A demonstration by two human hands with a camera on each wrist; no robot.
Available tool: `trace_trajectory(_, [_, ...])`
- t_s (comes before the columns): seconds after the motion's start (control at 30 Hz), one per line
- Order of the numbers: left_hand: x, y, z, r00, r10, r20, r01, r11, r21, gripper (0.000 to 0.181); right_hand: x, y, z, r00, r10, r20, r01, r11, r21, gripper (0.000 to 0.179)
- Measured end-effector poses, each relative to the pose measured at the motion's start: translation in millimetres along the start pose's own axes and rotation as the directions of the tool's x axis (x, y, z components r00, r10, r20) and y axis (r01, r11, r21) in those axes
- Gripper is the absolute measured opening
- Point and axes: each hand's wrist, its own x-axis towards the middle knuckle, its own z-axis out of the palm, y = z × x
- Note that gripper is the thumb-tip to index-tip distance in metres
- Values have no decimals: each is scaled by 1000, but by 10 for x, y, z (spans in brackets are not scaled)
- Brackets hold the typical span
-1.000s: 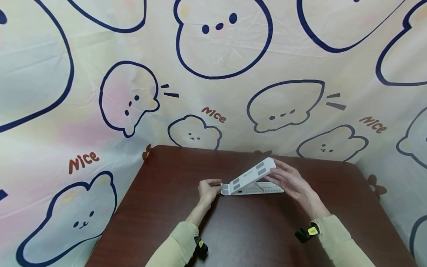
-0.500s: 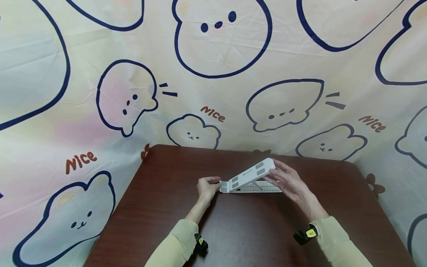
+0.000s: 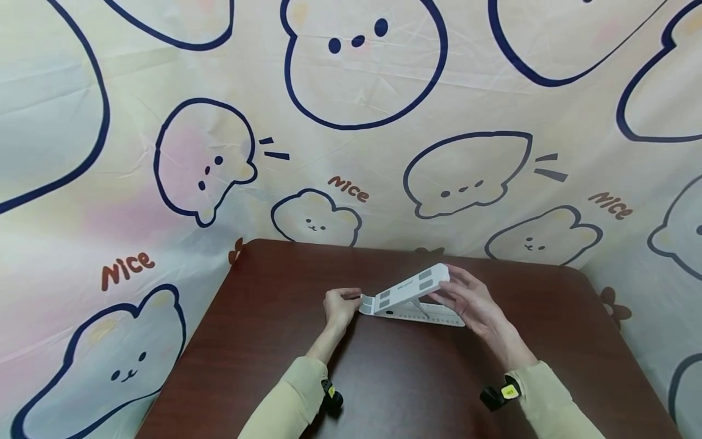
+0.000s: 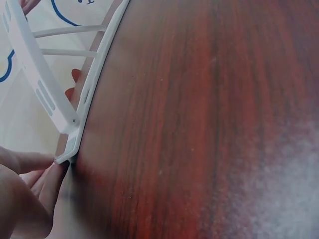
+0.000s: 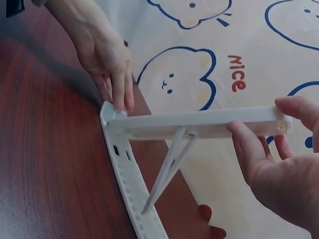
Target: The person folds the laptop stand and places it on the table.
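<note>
Right of center, low in the head view, holds white stand (image 3: 403,294) over table (image 3: 384,378), pinching hinge-end lip (image 3: 367,304) with left hand (image 3: 339,310), likely to anchor base (image 3: 406,314), and gripping raised panel (image 5: 189,119) by its free end with right hand (image 3: 477,305), likely to control tilt over strut (image 5: 151,198).

Red-brown table (image 3: 406,381) beneath a white stand (image 3: 410,289)

Streaked wood grain runs across the table, its far corners rounded left and right, a soft sheen on the near part. The stand is over the far part — its slotted base (image 3: 439,315) low to the wood; whether it rests flat or slightly lifted cannot be told.
</note>
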Motion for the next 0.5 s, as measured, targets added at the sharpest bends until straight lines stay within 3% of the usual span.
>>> trace_trajectory(0.3, [42, 20, 69, 998, 26, -62, -25, 999, 21, 16, -31, 47, 99, 999, -29, -40, 31, 999, 34, 46])
trace_trajectory(0.5, [75, 12, 106, 995, 45, -91, -42, 999, 32, 14, -59, 49, 159, 997, -33, -74, 33, 999, 0, 45])
